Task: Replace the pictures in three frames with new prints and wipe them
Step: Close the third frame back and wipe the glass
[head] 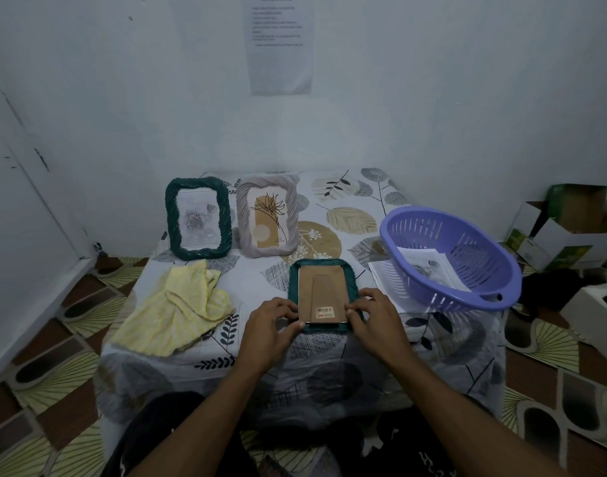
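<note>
A dark green frame (350,280) lies face down near the table's front edge, its brown backing board (321,290) showing with a barcode sticker. My left hand (271,321) and my right hand (372,315) grip the frame's near corners, fingertips on the backing board's lower edge. At the back left a second dark green frame (171,218) stands upright with a grey rose picture. Beside it a grey frame (243,215) stands upright with a line-drawn plant print. A yellow cloth (178,308) lies crumpled at the left.
A purple plastic basket (467,297) at the right holds printed sheets (429,266), with more paper (381,273) under it. The low table wears a leaf-patterned cover (350,215). Cardboard boxes (570,225) stand on the floor at the far right. A paper notice (281,43) hangs on the wall.
</note>
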`<state>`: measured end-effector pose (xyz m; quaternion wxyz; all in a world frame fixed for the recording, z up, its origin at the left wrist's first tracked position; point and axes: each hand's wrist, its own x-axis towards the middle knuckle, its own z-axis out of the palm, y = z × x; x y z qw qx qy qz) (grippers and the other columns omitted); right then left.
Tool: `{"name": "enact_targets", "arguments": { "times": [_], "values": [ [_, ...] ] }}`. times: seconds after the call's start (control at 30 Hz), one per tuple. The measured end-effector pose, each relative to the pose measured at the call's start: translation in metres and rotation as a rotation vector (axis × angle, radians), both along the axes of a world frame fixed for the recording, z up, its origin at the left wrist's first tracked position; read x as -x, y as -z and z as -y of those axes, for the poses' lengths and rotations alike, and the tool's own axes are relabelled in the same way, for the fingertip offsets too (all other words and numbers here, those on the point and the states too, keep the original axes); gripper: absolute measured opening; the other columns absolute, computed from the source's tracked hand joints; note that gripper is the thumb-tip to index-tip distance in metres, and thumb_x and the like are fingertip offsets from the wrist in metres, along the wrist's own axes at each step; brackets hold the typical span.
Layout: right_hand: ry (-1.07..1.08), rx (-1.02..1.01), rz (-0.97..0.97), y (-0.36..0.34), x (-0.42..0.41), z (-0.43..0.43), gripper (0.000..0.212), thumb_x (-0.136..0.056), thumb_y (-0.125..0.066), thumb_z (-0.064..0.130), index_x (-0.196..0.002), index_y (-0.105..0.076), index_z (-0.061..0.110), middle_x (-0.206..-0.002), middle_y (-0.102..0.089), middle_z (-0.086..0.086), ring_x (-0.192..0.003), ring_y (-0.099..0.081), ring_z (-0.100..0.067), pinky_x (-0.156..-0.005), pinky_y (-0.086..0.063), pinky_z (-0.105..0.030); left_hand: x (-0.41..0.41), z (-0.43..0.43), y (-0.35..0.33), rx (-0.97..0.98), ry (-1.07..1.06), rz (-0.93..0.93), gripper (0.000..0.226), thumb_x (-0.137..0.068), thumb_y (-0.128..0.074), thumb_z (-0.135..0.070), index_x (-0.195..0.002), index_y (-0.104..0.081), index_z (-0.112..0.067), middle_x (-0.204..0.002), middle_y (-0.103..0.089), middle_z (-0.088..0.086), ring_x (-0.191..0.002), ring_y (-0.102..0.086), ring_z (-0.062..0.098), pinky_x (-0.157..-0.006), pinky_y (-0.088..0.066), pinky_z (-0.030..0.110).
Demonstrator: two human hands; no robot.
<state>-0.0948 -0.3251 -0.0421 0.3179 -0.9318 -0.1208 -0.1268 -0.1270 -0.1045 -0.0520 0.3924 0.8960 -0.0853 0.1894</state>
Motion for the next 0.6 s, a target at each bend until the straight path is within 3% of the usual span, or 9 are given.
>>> {"name": "enact_targets", "arguments": {
  "times": [0.47, 0.6],
  "values": [
    [-0.012, 0.031, -0.029, -0.005, 0.003, 0.0, 0.018, -0.088, -0.064, 0.018, -0.1, -0.075, 0.01, -0.12, -0.059, -0.01, -0.115, -0.053, -0.023, -0.089, -0.036, -0.025, 0.001, -0.001, -0.003, -0.006, 0.035, -0.024, 0.013, -0.077, -0.076, -0.024, -0.089, -0.072, -0.021, -0.097, -0.068, -0.009, -0.096, -0.057, 0.011, -0.085, -0.047, 0.028],
    [-0.002, -0.017, -0.056, -0.014, 0.001, -0.001, 0.015, -0.086, -0.063, 0.02, -0.098, -0.072, 0.015, -0.106, -0.06, -0.004, -0.099, -0.058, -0.019, -0.087, -0.048, -0.031, -0.001, 0.0, -0.008, -0.023, -0.002, -0.046, 0.022, -0.081, -0.068, -0.03, -0.097, -0.068, -0.015, -0.099, -0.063, -0.003, -0.093, -0.057, 0.013, -0.081, -0.047, 0.027]
  ]
}}
